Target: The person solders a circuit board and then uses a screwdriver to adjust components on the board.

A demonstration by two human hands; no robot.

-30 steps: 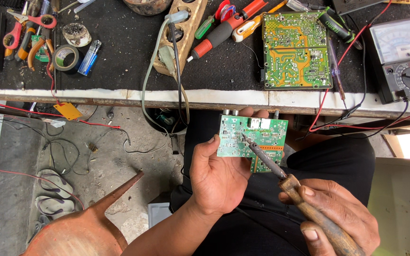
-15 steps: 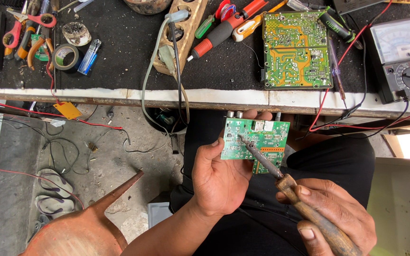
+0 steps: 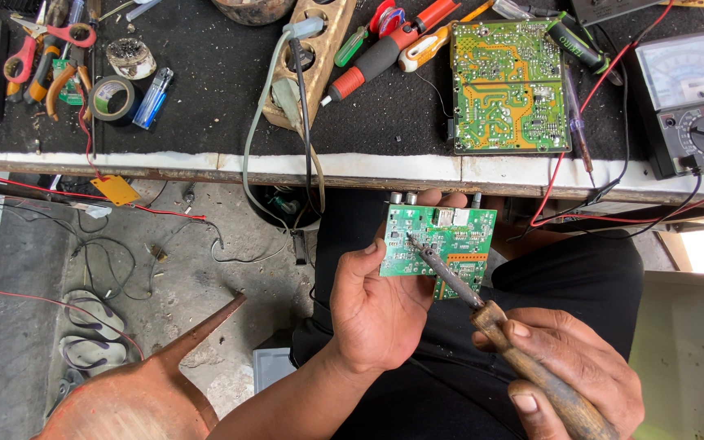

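Head view, from where I watch: the left hand (image 3: pixel 385 314) grips a small green circuit board (image 3: pixel 437 244) above the lap — the right hand (image 3: pixel 568 363), clenched on a wooden-handled soldering iron (image 3: pixel 482 305), slants its tip up-left onto the board's left half.

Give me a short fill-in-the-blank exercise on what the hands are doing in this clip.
1. The left hand holds a small ____ circuit board.
2. The right hand grips a soldering iron by its ____ handle.
3. The iron's tip rests on the ____.
4. The larger circuit board lies on the ____ beside a multimeter.

Missing words: green; wooden; small board; workbench
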